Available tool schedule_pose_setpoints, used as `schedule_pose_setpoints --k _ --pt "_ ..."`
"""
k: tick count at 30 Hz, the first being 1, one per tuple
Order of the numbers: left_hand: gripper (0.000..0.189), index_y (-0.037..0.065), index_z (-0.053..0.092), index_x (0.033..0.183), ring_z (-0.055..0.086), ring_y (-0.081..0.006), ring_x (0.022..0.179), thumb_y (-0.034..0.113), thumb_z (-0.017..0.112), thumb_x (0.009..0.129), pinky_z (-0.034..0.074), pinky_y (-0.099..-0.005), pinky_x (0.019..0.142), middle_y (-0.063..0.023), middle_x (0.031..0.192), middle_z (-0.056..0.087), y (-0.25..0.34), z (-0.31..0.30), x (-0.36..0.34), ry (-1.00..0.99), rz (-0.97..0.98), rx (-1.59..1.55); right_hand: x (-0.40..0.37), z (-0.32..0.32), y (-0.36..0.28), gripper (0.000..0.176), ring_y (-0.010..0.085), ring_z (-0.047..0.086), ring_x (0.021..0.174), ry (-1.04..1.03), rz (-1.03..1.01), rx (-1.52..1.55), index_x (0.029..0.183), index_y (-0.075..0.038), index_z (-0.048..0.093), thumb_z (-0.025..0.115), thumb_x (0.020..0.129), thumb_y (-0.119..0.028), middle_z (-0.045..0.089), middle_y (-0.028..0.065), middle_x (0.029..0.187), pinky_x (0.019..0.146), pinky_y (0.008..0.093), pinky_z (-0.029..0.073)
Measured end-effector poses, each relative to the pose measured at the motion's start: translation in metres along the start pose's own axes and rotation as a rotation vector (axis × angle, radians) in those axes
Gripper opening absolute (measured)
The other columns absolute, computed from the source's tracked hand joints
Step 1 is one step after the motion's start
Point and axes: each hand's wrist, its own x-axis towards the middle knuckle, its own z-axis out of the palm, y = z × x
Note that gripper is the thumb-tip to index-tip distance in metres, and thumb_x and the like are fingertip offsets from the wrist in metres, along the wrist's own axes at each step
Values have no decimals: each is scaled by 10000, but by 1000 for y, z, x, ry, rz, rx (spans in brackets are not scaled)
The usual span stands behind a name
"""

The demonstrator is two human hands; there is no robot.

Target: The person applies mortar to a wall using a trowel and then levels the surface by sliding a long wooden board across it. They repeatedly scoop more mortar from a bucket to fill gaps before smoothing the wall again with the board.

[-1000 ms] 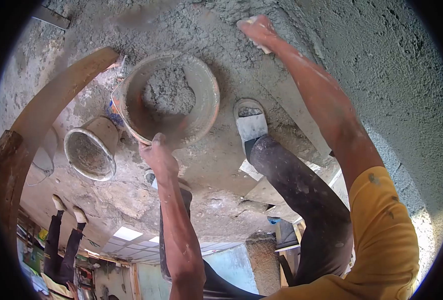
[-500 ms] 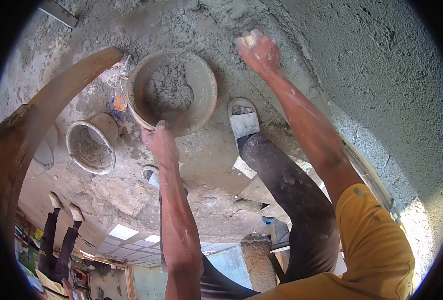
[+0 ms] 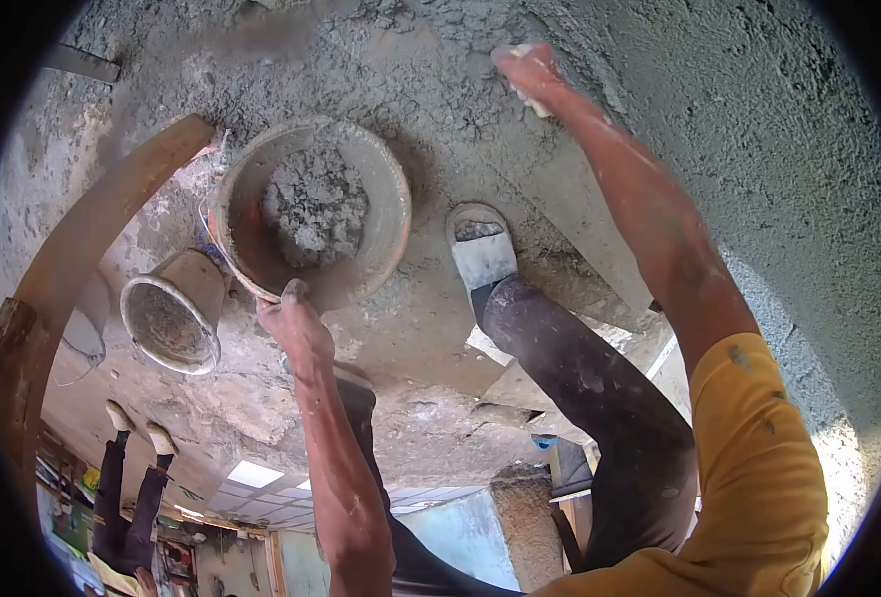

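Right hand sits farther from the bucket than half a second ago, and has turned so that a pale edge shows under the fist; mortar in the bucket lies differently, now a lumpy heap near the middle. Floor: rough, stained, thick with wet grey mix toward the top of the view. Wall at right coated in coarse grey plaster, sunlit low down. Beyond, pale tiles, a bluish wall and another person in dark trousers. Right fingers closed round a pale piece, which shows along the lower side of the fist, beside the wall's foot; it may be a tool, but its shape is mostly hidden. Left hand grips the bucket's near rim, thumb on top. Bucket tilted, mortar lumps inside, sides smeared grey. Just beside it, a smaller pail, tipped toward the view, crusted within. Farther left, a pale pail, partly behind a beam; contents not readable
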Motion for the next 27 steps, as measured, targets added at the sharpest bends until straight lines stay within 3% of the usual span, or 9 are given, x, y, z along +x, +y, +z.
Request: schedule_pose_setpoints --k 2,5,8,14,16,20,22,26,27 --pt "292 -16 646 1116 529 -103 779 -33 598 829 437 -277 746 5 915 630 -2 -1 3 -20 21 38 5 -7 -7 574 292 752 766 72 -77 -108 1062 96 719 741 939 -463 767 192 907 694 461 595" --pt "334 -17 662 1152 551 -110 798 -42 608 824 448 -275 763 -2 954 655 -10 -2 7 7 55 39 31 31 37 557 408 760 1032 592 -310 -293 1165 18 753 739 901 -472 790 209 1091 969 521 585" --pt "390 -18 670 1208 567 -113 842 -53 616 823 460 -271 791 -10 1012 681 -22 -10 15 8 79 22 -6 19 29 596 450 701 1204 511 -282 -235 1183 0 765 725 885 -514 765 266 1175 1077 541 523" --pt "448 10 657 1263 586 -99 855 -90 645 827 490 -263 811 -12 1139 685 -49 -51 33 -64 -104 -35 -115 -6 11 546 454 740 1076 440 -381 -438 1150 -11 761 711 897 -492 771 271 1103 977 529 572" --pt "474 29 611 1324 619 -107 884 -76 681 867 513 -280 833 -17 1150 683 -69 -68 39 -206 -37 -197 -174 -2 -8 508 451 750 1015 335 -367 -434 1102 -7 750 724 891 -468 773 267 1088 925 532 587" --pt "816 57 298 1629 640 -255 1200 76 767 961 529 -379 1005 -119 1377 624 -50 -90 11 -253 -270 -164 -274 29 -28 416 436 754 918 323 -418 -489 1054 -27 725 771 885 -405 771 236 999 806 539 602" --pt "1053 79 73 1727 586 -371 1377 180 812 984 515 -452 1103 -198 1555 525 -53 -110 6 -172 -388 -280 -296 68 -21 379 427 751 879 376 -660 -445 1066 -52 722 792 883 -377 753 214 935 757 539 597" --pt "1188 66 -112 1716 461 -537 1470 517 733 1013 480 -587 1193 -295 1751 161 -43 -154 21 -31 -503 -862 -330 115 -27 330 408 747 803 317 -726 -649 1100 -104 716 812 890 -339 717 168 855 684 515 593" --pt "1159 34 -93 1708 461 -546 1466 618 641 1027 512 -645 1156 -299 1738 198 -40 -160 31 29 -458 -950 -340 120 -31 314 408 745 794 345 -699 -579 1081 -93 718 808 891 -325 722 174 852 686 504 591"
